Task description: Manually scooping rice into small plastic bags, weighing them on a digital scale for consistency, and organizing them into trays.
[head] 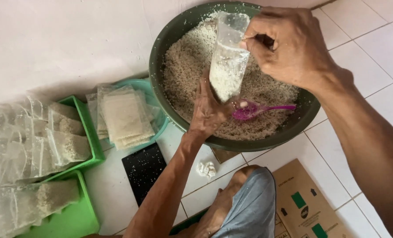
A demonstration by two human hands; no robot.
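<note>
A small clear plastic bag (227, 61), half full of white grain, is held upright over a large dark green basin (161, 48) heaped with the same grain. My right hand (289, 44) pinches the bag's open top edge. My left hand (207, 108) supports the bag from below and behind, fingers against its lower part. A purple plastic spoon (258, 109) lies on the grain just right of my left hand, its bowl toward the bag.
Filled bags are stacked on a teal plate (154, 94) left of the basin. Green trays (88, 128) at far left hold several more bags. A black flat scale (143, 169), crumpled paper (206, 169), a cardboard box (304, 202) and my knee (245, 198) are near.
</note>
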